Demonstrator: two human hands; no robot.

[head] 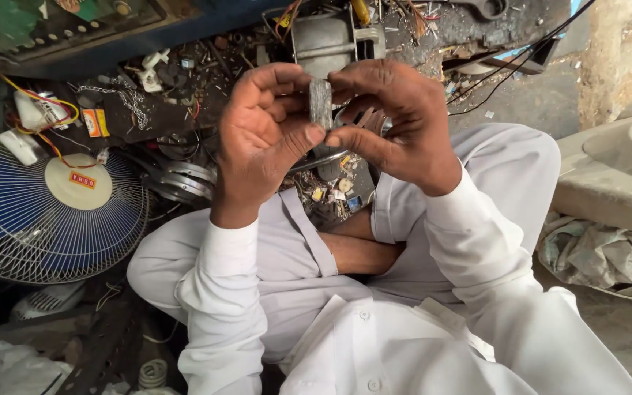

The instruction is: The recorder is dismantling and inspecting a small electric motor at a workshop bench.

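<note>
A: Head view, only one we have. Both hands are raised over the lap, pinching one small grey metal piece (321,102) between them. Left hand (261,139) has its thumb pressed to the piece's lower end, with the curled fingers behind it. Right hand (393,121) closes in from the other side, its thumb tip meeting the left thumb just under the piece.

B: So neither hand is spread?

A: No, both are pressed on the piece. It stands roughly upright, sticking up above the thumbs.

B: How should it be handled?

A: My judgement: keep thumb pressure low, steady it from both sides, and don't twist hard. It looks thin and could slip.

B: Material?

A: Dull grey, flat and narrow, with a rough, worn or layered surface. Probably metal; I can't tell more.

B: What's around the grip?

A: Behind the hands is a grey motor housing (327,36) among wires and scrap. Below the grip, small loose parts (334,194) lie near the knees. Well off to the left-hand side is a blue table fan (45,208) with a wire guard and cream hub. Off to the right-hand side are a dusty beige plastic casing (616,168) and a crumpled cloth (601,256). White sleeves (469,249), soft fabric.
</note>
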